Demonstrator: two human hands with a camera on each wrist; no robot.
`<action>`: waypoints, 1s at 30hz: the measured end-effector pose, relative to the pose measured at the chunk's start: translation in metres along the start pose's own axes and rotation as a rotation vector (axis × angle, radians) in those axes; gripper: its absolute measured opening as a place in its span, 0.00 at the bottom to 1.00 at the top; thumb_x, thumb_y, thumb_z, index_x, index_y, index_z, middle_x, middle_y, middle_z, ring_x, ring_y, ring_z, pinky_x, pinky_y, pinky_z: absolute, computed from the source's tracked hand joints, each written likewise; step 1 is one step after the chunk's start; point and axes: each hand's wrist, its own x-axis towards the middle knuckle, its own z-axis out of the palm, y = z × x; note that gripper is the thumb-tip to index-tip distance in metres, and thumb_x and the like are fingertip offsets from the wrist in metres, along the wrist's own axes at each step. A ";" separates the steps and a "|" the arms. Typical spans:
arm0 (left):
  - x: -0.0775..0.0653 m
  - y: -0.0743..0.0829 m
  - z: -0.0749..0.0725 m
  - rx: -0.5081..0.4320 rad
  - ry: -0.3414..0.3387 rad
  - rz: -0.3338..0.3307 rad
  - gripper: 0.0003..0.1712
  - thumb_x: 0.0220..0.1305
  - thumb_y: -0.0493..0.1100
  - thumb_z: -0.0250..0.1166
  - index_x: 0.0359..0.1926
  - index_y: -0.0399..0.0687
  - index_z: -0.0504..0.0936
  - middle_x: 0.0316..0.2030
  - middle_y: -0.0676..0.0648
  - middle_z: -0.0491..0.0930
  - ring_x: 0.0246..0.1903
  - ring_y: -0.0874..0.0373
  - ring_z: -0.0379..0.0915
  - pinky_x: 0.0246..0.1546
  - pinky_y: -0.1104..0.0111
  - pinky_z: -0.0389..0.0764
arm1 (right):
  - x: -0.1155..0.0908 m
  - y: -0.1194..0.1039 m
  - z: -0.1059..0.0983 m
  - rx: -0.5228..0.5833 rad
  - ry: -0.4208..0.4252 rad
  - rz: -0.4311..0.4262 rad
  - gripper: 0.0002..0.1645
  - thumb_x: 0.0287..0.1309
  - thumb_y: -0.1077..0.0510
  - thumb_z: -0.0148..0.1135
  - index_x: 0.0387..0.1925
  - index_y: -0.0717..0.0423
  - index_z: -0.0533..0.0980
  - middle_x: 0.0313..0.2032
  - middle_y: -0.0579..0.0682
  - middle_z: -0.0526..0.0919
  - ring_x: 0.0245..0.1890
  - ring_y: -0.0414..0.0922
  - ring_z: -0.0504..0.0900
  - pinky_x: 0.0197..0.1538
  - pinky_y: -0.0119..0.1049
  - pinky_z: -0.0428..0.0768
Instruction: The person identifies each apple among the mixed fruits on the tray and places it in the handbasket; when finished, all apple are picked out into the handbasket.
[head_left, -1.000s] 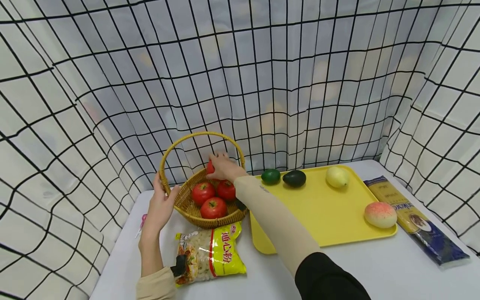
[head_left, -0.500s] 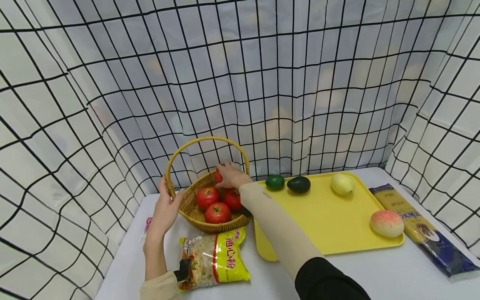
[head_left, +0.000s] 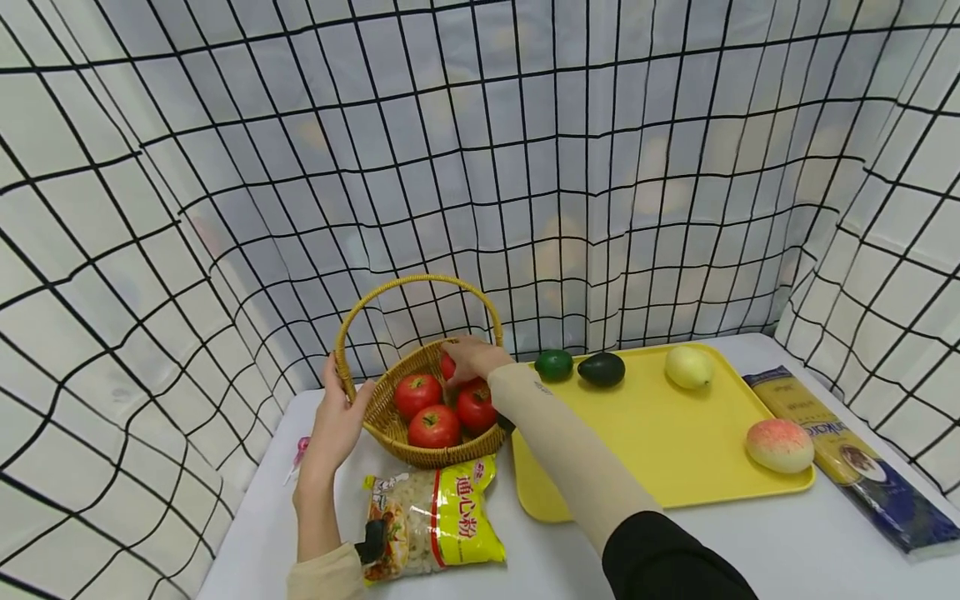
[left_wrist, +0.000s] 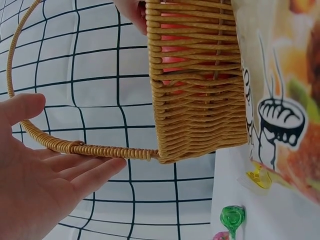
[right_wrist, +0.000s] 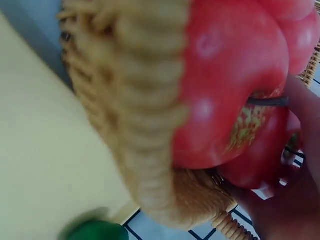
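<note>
A wicker basket [head_left: 420, 457] with a tall arched handle [left_wrist: 107, 151] holds several red apples [head_left: 435, 427]. My left hand [head_left: 337, 427] is at the left side of the handle. In the left wrist view its fingers lie nearly straight against the handle, the thumb apart from it. Inside the basket's back part, my right hand [head_left: 476, 360] grips a red apple [head_left: 447, 365], mostly covered by the fingers. The right wrist view has a large apple [right_wrist: 230, 75] with a dark stem close up, and the right hand [right_wrist: 290, 200] behind it.
A yellow tray [head_left: 637, 442] bears two avocados [head_left: 601, 369], a yellow-green pear-like fruit [head_left: 688, 367] and a peach [head_left: 780, 446]. Pasta bags lie in front [head_left: 435, 521] and at right [head_left: 855, 458]. Wrapped lollipops [left_wrist: 232, 217] lie at left. Black netting [head_left: 555, 208] surrounds the table.
The head view has shifted slightly. My right hand has lowered with its apple from the basket's back rim down into the basket. My left hand has stayed at the handle.
</note>
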 end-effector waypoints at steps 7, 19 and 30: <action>0.004 -0.001 0.002 0.011 0.003 0.002 0.50 0.80 0.60 0.46 0.81 0.59 0.19 0.79 0.27 0.46 0.76 0.29 0.52 0.73 0.36 0.61 | 0.001 0.007 0.002 0.004 -0.027 -0.023 0.45 0.65 0.42 0.68 0.78 0.44 0.61 0.76 0.50 0.65 0.75 0.48 0.67 0.73 0.48 0.72; 0.005 -0.004 0.001 0.030 0.004 0.018 0.50 0.80 0.59 0.46 0.81 0.59 0.19 0.77 0.24 0.51 0.74 0.26 0.56 0.69 0.34 0.65 | -0.026 0.010 0.017 -0.138 0.143 -0.217 0.34 0.80 0.44 0.46 0.78 0.55 0.59 0.81 0.55 0.55 0.83 0.51 0.51 0.83 0.44 0.55; 0.004 -0.007 0.006 0.071 0.022 0.025 0.51 0.81 0.57 0.47 0.80 0.57 0.18 0.78 0.25 0.48 0.76 0.28 0.52 0.73 0.35 0.60 | -0.224 0.097 0.036 0.322 0.010 -0.154 0.33 0.78 0.45 0.51 0.74 0.57 0.66 0.76 0.60 0.64 0.79 0.60 0.59 0.78 0.60 0.60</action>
